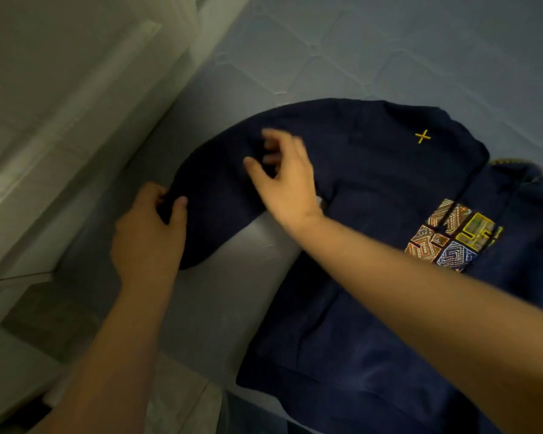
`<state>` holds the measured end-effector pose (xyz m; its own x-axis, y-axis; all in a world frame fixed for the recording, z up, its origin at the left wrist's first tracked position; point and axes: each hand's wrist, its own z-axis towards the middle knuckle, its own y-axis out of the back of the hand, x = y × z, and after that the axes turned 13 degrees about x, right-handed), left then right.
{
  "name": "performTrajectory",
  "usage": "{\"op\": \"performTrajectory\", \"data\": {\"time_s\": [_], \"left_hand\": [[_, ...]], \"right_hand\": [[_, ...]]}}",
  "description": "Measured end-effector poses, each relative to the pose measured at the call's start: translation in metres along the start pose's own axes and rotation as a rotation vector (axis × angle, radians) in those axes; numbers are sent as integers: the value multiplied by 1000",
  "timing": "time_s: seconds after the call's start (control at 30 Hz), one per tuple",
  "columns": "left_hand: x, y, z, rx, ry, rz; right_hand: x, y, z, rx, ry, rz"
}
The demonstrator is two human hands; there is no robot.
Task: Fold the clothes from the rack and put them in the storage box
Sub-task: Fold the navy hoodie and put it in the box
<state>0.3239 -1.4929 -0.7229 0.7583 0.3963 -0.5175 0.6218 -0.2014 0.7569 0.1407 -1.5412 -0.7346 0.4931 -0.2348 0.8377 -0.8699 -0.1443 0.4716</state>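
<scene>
Navy hoodie (373, 189) lies face-up on the mattress (389, 51), its body not yet folded. My left hand (148, 233) pinches the cuff end of its sleeve (220, 195), which runs out from the hoodie toward the mattress edge. My right hand (282, 173) hovers over the sleeve's middle, fingers loose, gripping nothing (blurred). Folding barely begun; rack and storage box not in view.

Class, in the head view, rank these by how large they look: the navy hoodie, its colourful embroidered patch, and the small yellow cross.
1. Navy hoodie, by far the largest.
2. Colourful embroidered patch.
3. Yellow cross, the smallest.
</scene>
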Motion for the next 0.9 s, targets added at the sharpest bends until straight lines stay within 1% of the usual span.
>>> {"op": "performTrajectory", "data": {"time_s": [0.07, 0.1, 0.13, 0.17, 0.23, 0.33, 0.37, 0.43, 0.47, 0.5, 0.57, 0.6, 0.67, 0.7, 0.77, 0.8, 0.83, 0.9], "left_hand": [[-20, 1, -10, 168, -68, -195], [-30, 1, -16, 273, -88, -292], [-40, 0, -22, 382, -111, -388], [-50, -3, -30, 486, -134, -469], [-65, -11, -45, 644, -132, -635], [-76, -25, -61, 832, 0, -949], [-77, -29, -63, 836, 99, -1088], [-78, -47, -62, 737, 365, -1307], [-80, -57, -60, 727, 464, -1369], [-87, -69, -57, 772, 514, -1443], [-109, -89, -50, 888, 523, -1645], [-121, -98, -42, 896, 500, -1750], [-143, -112, -22, 770, 452, -1900], [-151, -118, -13, 703, 462, -1908], [-163, -129, 2, 580, 509, -1835], [-168, -131, 9, 536, 485, -1834], [-173, -130, 16, 512, 433, -1881], [-182, -124, 28, 514, 282, -2029]], "right_hand": [[19, 3, -23, 176, -323, 352], [22, 6, -30, 265, -448, 505], [23, 10, -36, 317, -515, 619], [25, 16, -41, 339, -550, 679], [19, 29, -46, 330, -579, 713], [14, 56, -50, 242, -565, 704], [13, 66, -49, 214, -558, 735], [14, 90, -52, 203, -530, 833], [15, 101, -55, 221, -506, 877], [16, 114, -57, 244, -488, 908], [15, 133, -62, 264, -463, 917], [12, 140, -65, 275, -442, 913], [7, 153, -70, 282, -417, 914], [4, 157, -72, 281, -406, 934], [-2, 168, -77, 266, -391, 978], [-6, 174, -79, 252, -389, 1000], [-10, 179, -81, 228, -391, 1014], [-19, 190, -82, 155, -397, 1026]]}}
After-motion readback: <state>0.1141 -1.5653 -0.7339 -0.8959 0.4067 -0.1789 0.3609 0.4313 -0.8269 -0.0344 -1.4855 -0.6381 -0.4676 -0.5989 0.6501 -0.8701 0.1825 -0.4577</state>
